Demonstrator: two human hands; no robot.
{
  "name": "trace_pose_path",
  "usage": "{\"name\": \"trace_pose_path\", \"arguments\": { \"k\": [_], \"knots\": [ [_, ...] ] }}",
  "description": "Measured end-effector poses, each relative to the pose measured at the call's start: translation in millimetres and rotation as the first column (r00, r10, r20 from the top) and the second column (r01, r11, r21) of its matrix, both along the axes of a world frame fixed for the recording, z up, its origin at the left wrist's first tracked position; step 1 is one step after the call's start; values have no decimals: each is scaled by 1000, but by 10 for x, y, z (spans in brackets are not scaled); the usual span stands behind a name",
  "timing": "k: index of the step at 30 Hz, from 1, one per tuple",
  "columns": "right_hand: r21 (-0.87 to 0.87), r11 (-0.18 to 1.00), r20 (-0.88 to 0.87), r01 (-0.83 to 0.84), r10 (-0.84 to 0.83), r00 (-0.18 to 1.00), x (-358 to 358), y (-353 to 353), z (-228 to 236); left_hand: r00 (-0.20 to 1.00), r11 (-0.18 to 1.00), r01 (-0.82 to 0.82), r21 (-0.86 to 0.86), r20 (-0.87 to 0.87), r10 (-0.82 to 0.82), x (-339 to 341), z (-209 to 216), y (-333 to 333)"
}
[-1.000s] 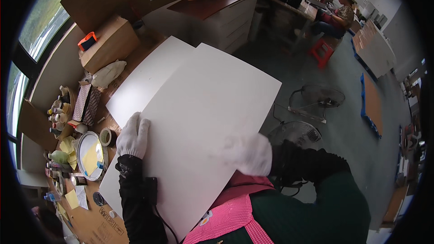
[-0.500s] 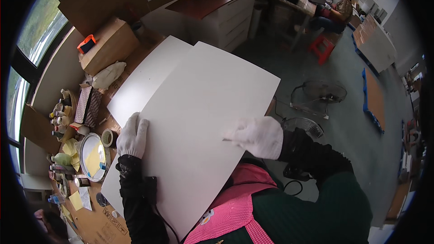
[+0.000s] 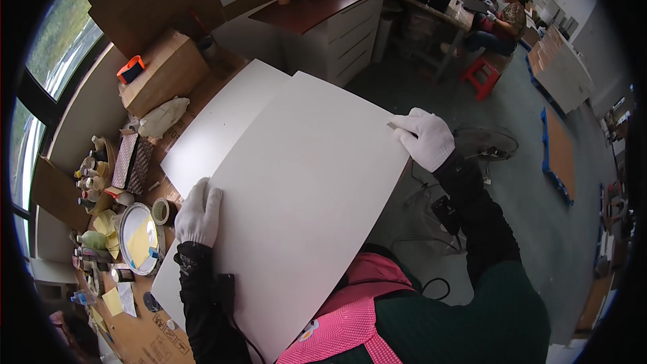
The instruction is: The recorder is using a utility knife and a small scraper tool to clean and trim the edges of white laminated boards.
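Note:
A large white board (image 3: 296,182) lies slanted in front of me, overlapping a second white board (image 3: 226,118) to its far left. My left hand (image 3: 200,214), in a white knitted glove, rests on the left edge of the upper board with its fingers stretched out. At that board's far right corner is my gloved right hand (image 3: 426,137). Its fingers are closed on a small, thin grey piece (image 3: 391,125), mostly covered by the glove, so its kind is unclear. The piece's tip is over the board's corner.
On the left of the bench are a white round lid (image 3: 138,236), a roll of tape (image 3: 162,211), several bottles (image 3: 94,162) and a cardboard box (image 3: 165,71). A floor fan (image 3: 488,143) stands right of the boards. Further back, a person (image 3: 502,20) sits near a red stool (image 3: 480,79).
My right hand has moved away from me and to the right, from above the board's right side to its far right corner. The left hand stays on the board's left edge.

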State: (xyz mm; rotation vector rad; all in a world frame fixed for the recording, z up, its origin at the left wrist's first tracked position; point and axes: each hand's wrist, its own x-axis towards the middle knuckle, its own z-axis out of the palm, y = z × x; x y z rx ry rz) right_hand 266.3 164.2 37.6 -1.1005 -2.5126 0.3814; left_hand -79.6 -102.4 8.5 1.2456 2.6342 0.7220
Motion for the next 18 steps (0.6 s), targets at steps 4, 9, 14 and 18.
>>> {"name": "trace_pose_path", "arguments": {
  "k": [4,9,14,18],
  "knots": [
    [47,995,-94,-94,98,991,-7,-69,-51,1000,1000,-2,-4,11,2,2,6,14],
    [-12,994,-81,-108,107,991,0,-61,-14,1000,999,19,28,6,-19,-34,-40,6],
    [208,977,26,56,-63,998,-21,59,-31,1000,1000,17,19,-6,-17,-35,-33,22],
    [2,951,-148,-309,305,941,-223,-536,104,1000,1000,-4,-28,11,5,1,-21,45]
  ]
}}
